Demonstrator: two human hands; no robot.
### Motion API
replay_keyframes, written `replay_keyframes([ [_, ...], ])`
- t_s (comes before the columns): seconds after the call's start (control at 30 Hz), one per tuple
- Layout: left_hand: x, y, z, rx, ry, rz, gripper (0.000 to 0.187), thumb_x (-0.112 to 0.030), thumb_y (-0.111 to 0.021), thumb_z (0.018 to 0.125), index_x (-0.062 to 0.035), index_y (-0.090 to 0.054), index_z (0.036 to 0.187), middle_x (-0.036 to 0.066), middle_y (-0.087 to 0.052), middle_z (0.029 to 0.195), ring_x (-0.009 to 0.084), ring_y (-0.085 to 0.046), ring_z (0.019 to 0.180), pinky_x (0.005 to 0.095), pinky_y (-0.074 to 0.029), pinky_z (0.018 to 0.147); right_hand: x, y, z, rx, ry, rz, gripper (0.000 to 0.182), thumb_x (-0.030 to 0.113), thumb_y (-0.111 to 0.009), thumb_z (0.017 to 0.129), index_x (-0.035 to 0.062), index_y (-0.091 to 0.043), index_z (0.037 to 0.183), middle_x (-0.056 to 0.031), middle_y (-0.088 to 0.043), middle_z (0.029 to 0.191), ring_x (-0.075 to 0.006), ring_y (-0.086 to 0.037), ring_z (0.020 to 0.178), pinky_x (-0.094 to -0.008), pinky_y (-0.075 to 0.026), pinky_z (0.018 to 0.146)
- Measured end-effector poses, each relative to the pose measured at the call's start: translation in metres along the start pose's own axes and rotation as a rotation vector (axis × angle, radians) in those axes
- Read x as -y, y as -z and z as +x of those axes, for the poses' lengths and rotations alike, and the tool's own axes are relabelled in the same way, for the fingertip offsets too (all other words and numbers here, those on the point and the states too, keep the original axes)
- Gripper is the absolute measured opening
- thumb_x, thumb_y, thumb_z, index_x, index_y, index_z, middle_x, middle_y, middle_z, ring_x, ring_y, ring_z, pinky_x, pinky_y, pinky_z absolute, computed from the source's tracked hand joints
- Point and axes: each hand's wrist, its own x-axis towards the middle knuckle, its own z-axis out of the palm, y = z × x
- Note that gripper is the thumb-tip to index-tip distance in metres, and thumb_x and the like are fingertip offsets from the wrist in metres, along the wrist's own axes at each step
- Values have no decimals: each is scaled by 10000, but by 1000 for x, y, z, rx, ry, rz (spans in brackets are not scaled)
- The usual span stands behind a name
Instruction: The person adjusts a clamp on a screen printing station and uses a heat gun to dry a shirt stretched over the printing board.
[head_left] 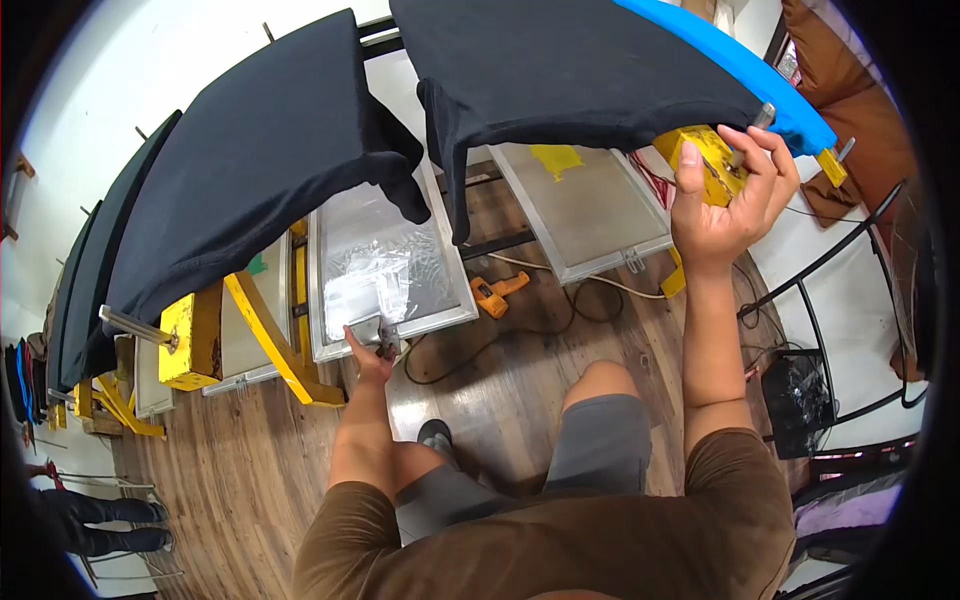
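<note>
My left hand [371,362] is low at the front corner of a silver-framed screen [463,310] with clear film on its surface. It is closed on a small grey metal piece [366,330], whose exact kind I cannot tell. On the other side, my right hand [738,212] is raised with the palm up, thumb apart and fingers loosely curved. Those fingers overlap a metal rod [765,115] that sticks out from a yellow block [700,160]. Right above this block lies the edge of a black T-shirt [560,70] stretched over a board.
Another black shirt [250,140] covers the board to the left, beside a yellow block [188,340] with a protruding rod. An orange tool [500,293] and cables lie on the wooden floor. A second framed screen [590,215] hangs under the right board. A black metal rack [810,310] stands right.
</note>
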Motion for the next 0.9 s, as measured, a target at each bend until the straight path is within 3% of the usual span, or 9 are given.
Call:
replay_keyframes([
  [0.1, 19, 5, 1, -37, 79, 59, 1244, -970, -610, 669, -224, -268, 1603, 125, -537, 1185, 260, -566, 921, 436, -497, 777, -1, -2, -1, -12, -35, -16, 252, 205, -828, 842, 53, -734, 1020, -165, -550, 1248, -286, -532, 1206, -398, -477, 1009],
  [0.17, 3, 0, 10, -90, 38, 114, 1147, -984, -579, 682, -131, -471, 1441, 104, -565, 944, 240, -565, 753, 385, -477, 673, 2, -5, -3, -21, -33, -64, 221, 191, -822, 843, 43, -730, 979, -158, -592, 1207, -274, -589, 1106, -393, -497, 980],
  [0.37, 15, -5, 17, -32, -40, 255, 974, -1006, -520, 703, -89, -621, 1015, 77, -557, 814, 213, -550, 651, 337, -436, 571, -5, -1, -2, 83, 29, -117, 191, 180, -826, 829, 55, -688, 871, -94, -679, 901, -254, -646, 855, -375, -516, 880],
  [0.5, 22, -9, 35, -285, -141, 115, 1070, -872, -654, 752, 32, -618, 1323, 165, -628, 1321, 280, -661, 1093, 443, -552, 909, -10, -1, -1, 71, 95, -99, 196, 180, -828, 820, 66, -668, 824, -83, -666, 828, -254, -642, 831, -370, -512, 849],
  [0.57, 21, -38, 4, -470, -106, 177, 1026, -844, -497, 880, 17, -570, 1435, 136, -673, 1270, 245, -647, 1151, 391, -479, 1004, -9, -1, -1, 60, 99, -68, 198, 177, -824, 816, 61, -664, 812, -92, -657, 832, -252, -624, 824, -384, -531, 858],
  [0.63, 13, -88, -78, -697, 21, 443, 966, -774, -538, 910, 11, -533, 1473, 192, -631, 1387, 315, -614, 1293, 418, -434, 1112, -8, 0, -4, 66, 73, -52, 192, 167, -820, 812, 57, -663, 811, -92, -649, 825, -256, -613, 819, -393, -542, 863],
  [0.7, 26, -107, -73, -1079, -335, 788, 881, -690, -639, 909, 9, -546, 1438, 238, -618, 1383, 383, -614, 1272, 439, -447, 1087, -10, -2, -3, 65, 55, -29, 186, 157, -816, 808, 53, -662, 809, -93, -641, 817, -259, -603, 815, -401, -553, 867],
  [0.8, 73, -110, -76, -274, -1485, 879, 354, -291, -704, 999, -29, -619, 1220, 150, -675, 1128, 305, -660, 1020, 436, -522, 908, -13, -6, -6, 18, 59, 7, 188, 194, -833, 761, 102, -669, 772, -47, -621, 772, -252, -582, 785, -378, -539, 810],
  [0.9, 142, -126, -107, 690, -893, 886, 104, -183, -664, 1019, -90, -681, 1061, 62, -694, 895, 171, -645, 827, 304, -522, 790, -11, -3, -7, -2, 64, 35, 183, 183, -826, 752, 99, -665, 773, -55, -619, 770, -267, -584, 780, -392, -545, 828],
])
